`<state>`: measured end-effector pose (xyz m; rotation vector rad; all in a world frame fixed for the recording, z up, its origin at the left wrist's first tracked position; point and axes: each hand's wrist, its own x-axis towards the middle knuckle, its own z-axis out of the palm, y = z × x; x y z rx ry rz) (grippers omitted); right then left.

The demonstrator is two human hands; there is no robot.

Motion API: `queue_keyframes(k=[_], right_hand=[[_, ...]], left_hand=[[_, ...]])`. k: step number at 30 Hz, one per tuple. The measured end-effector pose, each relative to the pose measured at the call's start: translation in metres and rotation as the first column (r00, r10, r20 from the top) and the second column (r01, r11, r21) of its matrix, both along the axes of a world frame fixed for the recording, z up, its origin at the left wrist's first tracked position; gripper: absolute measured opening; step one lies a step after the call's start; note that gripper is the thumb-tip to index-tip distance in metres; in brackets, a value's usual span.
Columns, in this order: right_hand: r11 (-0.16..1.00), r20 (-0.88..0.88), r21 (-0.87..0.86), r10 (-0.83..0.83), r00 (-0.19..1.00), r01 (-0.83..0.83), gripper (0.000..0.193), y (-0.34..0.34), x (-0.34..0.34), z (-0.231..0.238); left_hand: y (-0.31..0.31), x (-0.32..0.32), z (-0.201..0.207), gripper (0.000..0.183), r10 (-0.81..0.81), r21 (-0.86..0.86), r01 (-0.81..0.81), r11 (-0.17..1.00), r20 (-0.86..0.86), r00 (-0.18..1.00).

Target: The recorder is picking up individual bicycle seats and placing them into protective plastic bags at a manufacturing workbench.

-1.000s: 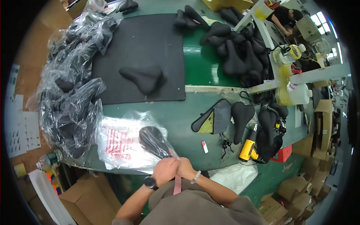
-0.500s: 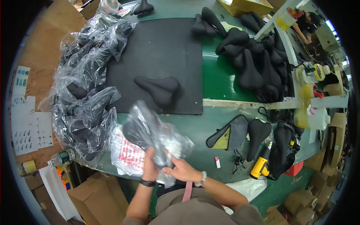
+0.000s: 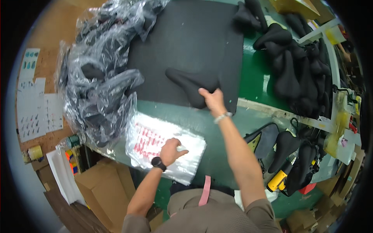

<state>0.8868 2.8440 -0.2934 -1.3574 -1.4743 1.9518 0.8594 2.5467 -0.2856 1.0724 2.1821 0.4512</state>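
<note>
A black bicycle saddle (image 3: pixel 191 86) lies on the black mat, its narrow nose toward the left. My right hand (image 3: pixel 213 100) grips the saddle's wide rear end, thumb on top and fingers partly hidden beyond its edge. Nearer to me, a stack of clear plastic bags (image 3: pixel 194 145) with red print lies on the table's front edge. Over the bags rests my left hand (image 3: pixel 171 151), fingers bent, with a gap between thumb and forefinger. Whether it touches the top bag I cannot tell.
Saddles wrapped in clear plastic (image 3: pixel 99 85) are heaped left of the black mat (image 3: pixel 186 42). Bare black saddles (image 3: pixel 285 73) are piled at the right behind a pale rail (image 3: pixel 272 110). A yellow tool (image 3: pixel 279 179) and more saddles lie at the right front. An open cardboard box (image 3: pixel 103 190) stands below left.
The bagged saddle has left my hands. My right hand has reached forward to the saddle on the mat, and my left has come down over the bags. The view has shifted.
</note>
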Motion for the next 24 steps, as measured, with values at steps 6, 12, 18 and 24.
queue_keyframes(k=[6, 12, 18, 24], right_hand=[[0.63, -0.069, -0.171, 0.759, 0.647, -0.758, 0.059, 0.065, 0.138, 0.055], [0.481, 0.443, 0.52, 0.555, 0.704, -0.706, 0.052, 0.017, 0.189, -0.005], [0.917, 0.421, 0.399, -0.169, 0.891, -0.015, 0.073, -0.164, 0.265, -0.034], [0.996, 0.302, -0.003, 0.091, 0.949, -0.094, 0.063, -0.166, 0.281, -0.01]], left_hand=[[-0.066, 0.071, -0.049, 0.026, -0.04, 0.023, 0.04, 0.999, 0.018, 0.999], [-0.057, 0.064, -0.034, 0.02, 0.02, 0.036, -0.026, 0.999, 0.163, 0.986], [-0.063, 0.075, -0.042, 0.019, 0.425, -0.023, -0.463, 0.886, 0.435, 0.794], [-0.041, 0.076, -0.051, 0.026, 0.5, -0.149, -0.556, 0.818, 0.661, 0.56]])
